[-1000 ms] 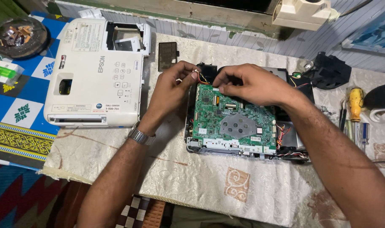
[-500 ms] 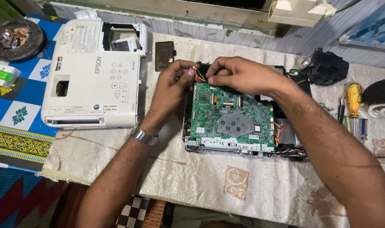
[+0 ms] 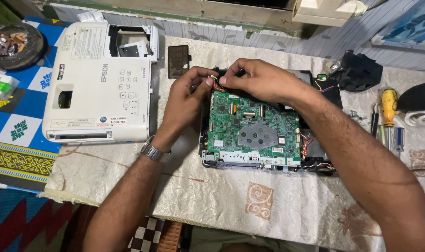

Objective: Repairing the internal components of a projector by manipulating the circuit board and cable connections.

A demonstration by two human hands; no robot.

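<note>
Fingertips (image 3: 211, 82) of both hands are pinched together on a small bundle of red and orange wires (image 3: 217, 86) at the far left corner of the green circuit board (image 3: 252, 126). Left hand (image 3: 186, 100) grips from the left, right hand (image 3: 261, 81) from the right, thumb and forefinger closed on the same lead.

I read this as the connector step: working that wire plug at the board's top edge. I can't tell whether it's seated or free; the fingers hide the socket. Next move calls for a straight pull or push in line with the socket, without tugging the wires sideways.

Board sits in the opened black projector chassis (image 3: 322, 154), middle of the desk, on a cream patterned cloth (image 3: 221, 200). White projector top cover (image 3: 103, 86) lies near the left edge, small dark panel (image 3: 178, 60) just behind it. Yellow-handled screwdriver (image 3: 388, 105) and other screwdrivers toward the right edge. Blue patterned cloth (image 3: 16, 121) at far left, corrugated wall behind.
</note>
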